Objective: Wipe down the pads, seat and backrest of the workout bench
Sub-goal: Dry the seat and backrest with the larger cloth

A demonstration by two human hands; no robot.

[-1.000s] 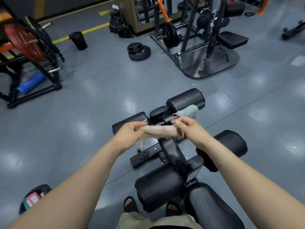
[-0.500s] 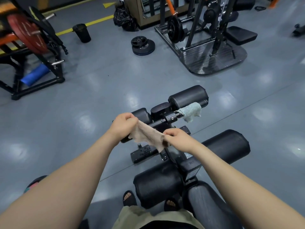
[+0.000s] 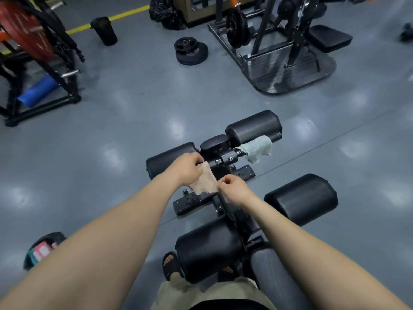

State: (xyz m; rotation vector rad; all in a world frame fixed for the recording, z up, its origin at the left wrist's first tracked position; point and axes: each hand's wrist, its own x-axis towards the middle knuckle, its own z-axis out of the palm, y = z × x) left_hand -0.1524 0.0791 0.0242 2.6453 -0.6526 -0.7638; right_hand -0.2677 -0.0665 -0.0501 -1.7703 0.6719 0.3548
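Both hands [image 3: 188, 168] [image 3: 234, 189] pinch a thin, crumpled beige cloth [image 3: 204, 182].

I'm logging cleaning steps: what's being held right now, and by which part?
The beige cloth, stretched between both: the left grip pinches its top corner, the right grip pinches its lower right edge.

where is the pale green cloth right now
In the head view, the pale green cloth hangs on the bench's crossbar, right of centre, just below the far right roller pad and beyond the tan cloth.
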